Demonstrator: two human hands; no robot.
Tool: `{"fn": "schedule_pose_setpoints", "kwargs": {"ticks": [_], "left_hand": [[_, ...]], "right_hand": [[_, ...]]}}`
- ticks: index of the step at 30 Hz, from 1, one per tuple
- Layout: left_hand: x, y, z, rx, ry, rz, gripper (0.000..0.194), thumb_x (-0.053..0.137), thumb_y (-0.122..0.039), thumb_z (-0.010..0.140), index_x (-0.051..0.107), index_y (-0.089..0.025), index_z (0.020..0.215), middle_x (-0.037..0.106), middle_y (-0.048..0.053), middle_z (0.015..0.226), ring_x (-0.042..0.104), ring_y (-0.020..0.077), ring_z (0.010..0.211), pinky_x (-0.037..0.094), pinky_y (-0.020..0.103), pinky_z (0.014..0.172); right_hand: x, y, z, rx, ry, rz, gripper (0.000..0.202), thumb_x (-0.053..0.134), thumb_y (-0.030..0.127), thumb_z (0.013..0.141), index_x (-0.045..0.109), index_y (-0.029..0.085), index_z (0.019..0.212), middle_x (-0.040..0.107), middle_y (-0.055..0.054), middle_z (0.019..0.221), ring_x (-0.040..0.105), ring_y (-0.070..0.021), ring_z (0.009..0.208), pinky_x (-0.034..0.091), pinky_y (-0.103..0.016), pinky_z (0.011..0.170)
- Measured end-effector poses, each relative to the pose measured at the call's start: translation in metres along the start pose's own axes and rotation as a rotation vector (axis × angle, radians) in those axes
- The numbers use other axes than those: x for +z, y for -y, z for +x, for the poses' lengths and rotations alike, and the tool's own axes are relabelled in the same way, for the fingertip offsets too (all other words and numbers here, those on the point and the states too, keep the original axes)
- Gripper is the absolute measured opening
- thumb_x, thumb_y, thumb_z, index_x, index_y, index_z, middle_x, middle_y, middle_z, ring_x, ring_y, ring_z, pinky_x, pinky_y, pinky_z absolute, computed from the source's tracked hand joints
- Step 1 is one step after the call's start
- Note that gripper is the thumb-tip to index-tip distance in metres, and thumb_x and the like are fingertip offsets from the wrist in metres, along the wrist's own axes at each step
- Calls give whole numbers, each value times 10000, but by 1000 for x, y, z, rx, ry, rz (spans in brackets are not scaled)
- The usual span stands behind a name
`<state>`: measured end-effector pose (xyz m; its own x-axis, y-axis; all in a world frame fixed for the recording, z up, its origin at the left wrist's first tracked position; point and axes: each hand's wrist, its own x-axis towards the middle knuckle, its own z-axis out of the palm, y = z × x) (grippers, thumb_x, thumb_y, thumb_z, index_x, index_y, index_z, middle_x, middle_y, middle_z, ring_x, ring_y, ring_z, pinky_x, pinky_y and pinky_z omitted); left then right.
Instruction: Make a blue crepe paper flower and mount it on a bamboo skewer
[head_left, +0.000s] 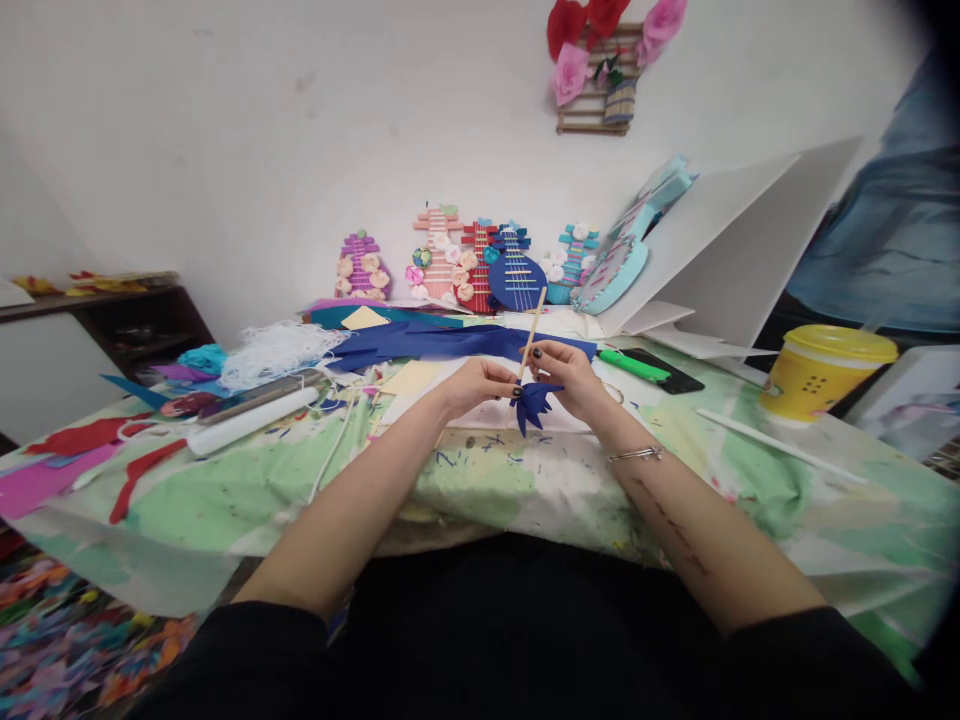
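Over the front of the table, my left hand pinches the gathered end of a dark blue paper flower. Its pointed petals hang downward. A thin wooden stick rises from the same spot, tilted slightly right. My right hand has its fingers closed around the lower part of the stick, close beside the petals. Where the stick meets the flower is partly hidden by my fingertips. White paper lies beneath my hands, and small blue scraps are scattered on the green and white tablecloth.
Dark blue paper spreads behind my hands. On the left lie white string and a white glue gun-like bar. A green cutter, black phone, white rod and yellow-lidded cup are on the right. Decorated lute-shaped crafts line the wall.
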<state>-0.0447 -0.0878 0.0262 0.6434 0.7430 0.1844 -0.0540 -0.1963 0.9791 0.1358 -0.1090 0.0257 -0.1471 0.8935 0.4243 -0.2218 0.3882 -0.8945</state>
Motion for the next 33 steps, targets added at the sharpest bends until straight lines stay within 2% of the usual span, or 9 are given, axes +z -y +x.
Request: {"fn": "schedule_pose_setpoints", "kwargs": {"ticks": [5,16,21,33], "left_hand": [[-1,3,1,0,-10,36,239,818,-267,536,719,-103,679,660,63,666,558,137,624,400,289,655],[-1,1,1,-30,-36,29,247,814,-266,536,704,-98,680,640,55,651,542,124,605,388,283,636],[-2,3,3,-35,-37,7,253,811,-268,545,697,-104,700,626,43,652,534,118,603,374,275,622],[1,-1,2,-68,-83,7,257,814,-263,511,654,-108,639,572,12,608,504,101,583,344,265,600]], "right_hand": [[1,-1,0,-8,-17,-47,269,789,376,606,664,175,734,633,1,668,477,-86,542,362,-222,495],[3,0,-1,-27,-10,-56,293,785,388,597,654,178,754,640,1,694,492,-89,556,370,-222,499],[1,-1,-1,-21,-3,-52,282,787,343,597,663,182,793,638,12,712,480,-80,542,344,-218,482],[1,-4,1,-50,22,-137,250,779,348,615,656,173,744,656,-6,726,572,-117,637,430,-252,602]]}}
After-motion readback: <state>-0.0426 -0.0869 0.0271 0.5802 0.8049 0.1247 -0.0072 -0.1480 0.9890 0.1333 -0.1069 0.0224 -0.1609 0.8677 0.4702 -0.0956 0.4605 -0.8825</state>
